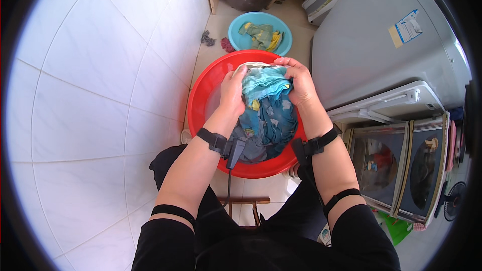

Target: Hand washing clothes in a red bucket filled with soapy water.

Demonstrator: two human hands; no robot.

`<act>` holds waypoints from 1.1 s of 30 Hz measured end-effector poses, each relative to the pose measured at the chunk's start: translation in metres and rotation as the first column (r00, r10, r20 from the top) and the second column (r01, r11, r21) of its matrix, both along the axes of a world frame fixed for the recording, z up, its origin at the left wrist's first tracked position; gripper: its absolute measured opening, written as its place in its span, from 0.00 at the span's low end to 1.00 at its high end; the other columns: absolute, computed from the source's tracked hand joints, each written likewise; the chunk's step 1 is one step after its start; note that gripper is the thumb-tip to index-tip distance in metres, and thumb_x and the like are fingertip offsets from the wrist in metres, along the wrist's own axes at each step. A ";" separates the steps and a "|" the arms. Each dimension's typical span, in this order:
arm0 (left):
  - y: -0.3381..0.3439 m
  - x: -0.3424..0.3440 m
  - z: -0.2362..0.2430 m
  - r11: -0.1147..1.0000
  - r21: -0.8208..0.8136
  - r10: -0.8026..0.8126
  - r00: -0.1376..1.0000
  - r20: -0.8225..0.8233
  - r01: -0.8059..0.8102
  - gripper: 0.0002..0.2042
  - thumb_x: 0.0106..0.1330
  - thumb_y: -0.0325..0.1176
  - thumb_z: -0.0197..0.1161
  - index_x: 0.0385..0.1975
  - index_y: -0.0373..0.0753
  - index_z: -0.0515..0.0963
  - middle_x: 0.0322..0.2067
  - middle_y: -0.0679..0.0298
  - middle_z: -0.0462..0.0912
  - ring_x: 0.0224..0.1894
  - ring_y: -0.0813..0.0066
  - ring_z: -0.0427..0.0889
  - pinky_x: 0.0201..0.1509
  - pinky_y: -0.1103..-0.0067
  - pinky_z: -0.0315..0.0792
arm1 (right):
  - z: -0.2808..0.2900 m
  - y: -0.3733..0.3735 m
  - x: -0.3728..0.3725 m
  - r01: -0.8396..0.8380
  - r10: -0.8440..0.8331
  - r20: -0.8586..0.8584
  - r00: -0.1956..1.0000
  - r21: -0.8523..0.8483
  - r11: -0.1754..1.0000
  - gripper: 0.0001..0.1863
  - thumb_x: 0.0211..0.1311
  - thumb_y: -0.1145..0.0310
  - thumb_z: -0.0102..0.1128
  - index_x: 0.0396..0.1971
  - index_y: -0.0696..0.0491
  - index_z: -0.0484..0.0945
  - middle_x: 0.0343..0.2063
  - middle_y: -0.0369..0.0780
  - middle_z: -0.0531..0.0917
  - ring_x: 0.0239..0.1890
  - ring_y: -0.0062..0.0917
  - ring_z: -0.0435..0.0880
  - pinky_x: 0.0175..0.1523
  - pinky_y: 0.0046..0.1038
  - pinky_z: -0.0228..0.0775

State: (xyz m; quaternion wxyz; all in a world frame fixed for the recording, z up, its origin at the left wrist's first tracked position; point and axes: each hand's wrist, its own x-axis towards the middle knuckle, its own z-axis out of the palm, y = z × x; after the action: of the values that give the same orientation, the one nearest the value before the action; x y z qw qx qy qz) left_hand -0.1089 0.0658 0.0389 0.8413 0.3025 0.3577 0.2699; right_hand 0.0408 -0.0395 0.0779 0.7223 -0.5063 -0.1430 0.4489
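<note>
Left hand (232, 94) and right hand (302, 84) pinch opposite sides of a bunched turquoise garment (266, 83), which spans crosswise between them, about equally near each, above dark teal clothes (276, 120) toward the far side of a red basin (199, 98).

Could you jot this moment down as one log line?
left hand: gripping turquoise cloth | right hand: gripping same cloth | below: darker clothes in red tub | beyond: blue basin holding yellow-green cloth

Red basin (198, 99), blue basin (235, 32) on floor (303, 42)
</note>
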 end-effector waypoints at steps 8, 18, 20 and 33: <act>0.007 -0.002 -0.029 0.989 -0.122 0.090 0.996 0.019 -0.087 0.18 0.78 0.49 0.54 0.39 0.38 0.75 0.34 0.63 0.78 0.35 0.73 0.78 0.41 0.73 0.75 | -0.002 0.011 -0.101 0.011 0.001 0.961 0.276 -0.004 1.000 0.11 0.58 0.64 0.66 0.25 0.55 0.76 0.28 0.46 0.81 0.35 0.47 0.80 0.42 0.40 0.75; 0.000 -0.004 -0.043 0.987 -0.119 0.111 0.993 0.030 -0.107 0.15 0.78 0.43 0.52 0.35 0.38 0.77 0.33 0.66 0.76 0.38 0.73 0.75 0.43 0.73 0.71 | -0.035 0.036 -0.101 0.328 0.044 0.922 0.384 -0.180 0.927 0.18 0.67 0.54 0.62 0.28 0.55 0.75 0.32 0.49 0.80 0.36 0.48 0.81 0.41 0.44 0.73; 0.005 -0.006 -0.041 0.987 -0.141 0.081 0.997 0.011 -0.078 0.15 0.78 0.43 0.52 0.33 0.39 0.76 0.32 0.66 0.75 0.38 0.73 0.75 0.42 0.73 0.71 | -0.026 0.032 -0.107 0.218 0.057 0.939 0.340 -0.138 0.966 0.17 0.66 0.58 0.62 0.25 0.55 0.76 0.28 0.48 0.80 0.34 0.48 0.81 0.41 0.43 0.73; 0.003 -0.010 -0.035 0.983 -0.170 0.063 0.998 -0.019 -0.065 0.12 0.75 0.41 0.56 0.31 0.41 0.76 0.29 0.68 0.74 0.34 0.75 0.74 0.39 0.74 0.69 | -0.029 0.024 -0.111 0.173 0.085 0.946 0.314 -0.145 0.974 0.16 0.67 0.59 0.60 0.26 0.56 0.78 0.30 0.48 0.81 0.37 0.48 0.82 0.41 0.41 0.75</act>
State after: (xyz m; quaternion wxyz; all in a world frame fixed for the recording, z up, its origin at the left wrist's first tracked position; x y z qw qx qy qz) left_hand -0.1184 0.0688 0.0040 0.8525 0.2196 0.3948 0.2631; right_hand -0.0707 -0.0158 0.0493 0.4531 -0.7526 -0.4740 0.0602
